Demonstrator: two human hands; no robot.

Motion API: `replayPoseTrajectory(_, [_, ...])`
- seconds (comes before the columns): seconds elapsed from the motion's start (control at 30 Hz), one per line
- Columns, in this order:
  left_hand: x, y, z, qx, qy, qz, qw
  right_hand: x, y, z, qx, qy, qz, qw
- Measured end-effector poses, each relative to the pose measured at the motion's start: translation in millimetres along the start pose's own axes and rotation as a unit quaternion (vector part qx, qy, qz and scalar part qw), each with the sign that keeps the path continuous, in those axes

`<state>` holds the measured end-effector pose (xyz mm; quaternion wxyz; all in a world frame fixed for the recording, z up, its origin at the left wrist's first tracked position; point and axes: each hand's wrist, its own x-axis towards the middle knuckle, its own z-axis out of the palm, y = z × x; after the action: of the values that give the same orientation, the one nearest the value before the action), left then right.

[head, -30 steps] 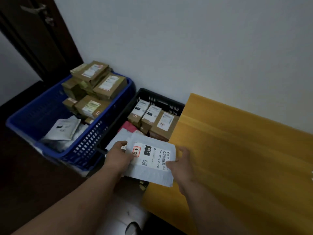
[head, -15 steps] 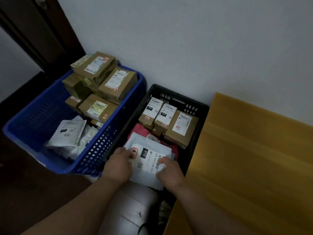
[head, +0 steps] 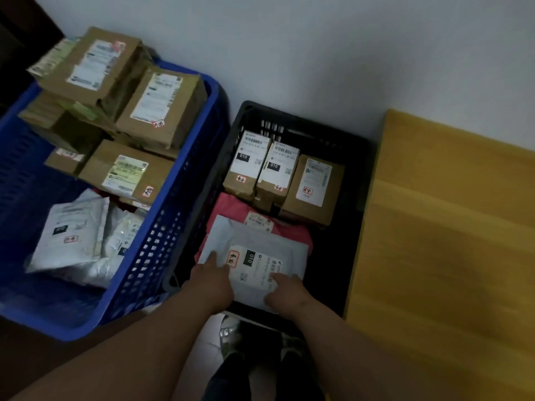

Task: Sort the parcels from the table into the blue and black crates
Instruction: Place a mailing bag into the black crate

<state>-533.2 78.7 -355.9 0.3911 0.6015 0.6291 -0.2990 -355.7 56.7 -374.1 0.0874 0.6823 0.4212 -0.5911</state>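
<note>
head view, looking down. both hands rest on a white mailer (head: 260, 250) lying inside the black crate (head: 356, 157), in its near half, on top of a pink mailer (head: 231, 208). the left hand (head: 212, 280) lies on the mailer's left part, fingers extended flat beside a red-bordered sticker; the right hand (head: 285, 290) lies on its near right part, fingers pressed onto the printed label. whether either hand grips the mailer's edge or only presses on it cannot be told. at the far end of the black crate stand three brown boxes (head: 314, 189) side by side, labels up. the blue crate (head: 162, 250) sits just beside the black crate on its left, holding stacked brown cartons (head: 162, 111) at the far end and white poly bags (head: 72, 235) nearer. the yellow tabletop (head: 448, 241) borders the black crate on the right. shoes (head: 230, 332) show on the floor below the forearms.
</note>
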Motion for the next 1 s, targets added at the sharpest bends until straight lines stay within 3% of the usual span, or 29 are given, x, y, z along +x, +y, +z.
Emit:
replayPoseTrajectory(0.23, [-2.2, 1.0, -8.4, -0.008, 0.022, 0.058, 0.998, -19.2, -14.4, 3.0, 0.056, 0.034, 0.015, 0.998])
replayPoseTrajectory(0.57, [-68.4, 93.5, -46.7, -0.04, 0.161, 0.168, 0.972, -122.1, -13.9, -59.5, 0.149, 0.225, -0.11, 0.956])
replayPoseTrajectory(0.73, [-121.6, 180.8, -34.6, -0.05, 0.215, 0.219, 0.95, -185.0, 57.9, -96.2, 0.176, 0.297, -0.124, 0.93])
replayPoseTrajectory(1.0, [-215.3, 347.4, 54.7, -0.026, 0.216, 0.303, 0.928, -288.0, 257.2, -155.3, 0.186, 0.354, -0.048, 0.916])
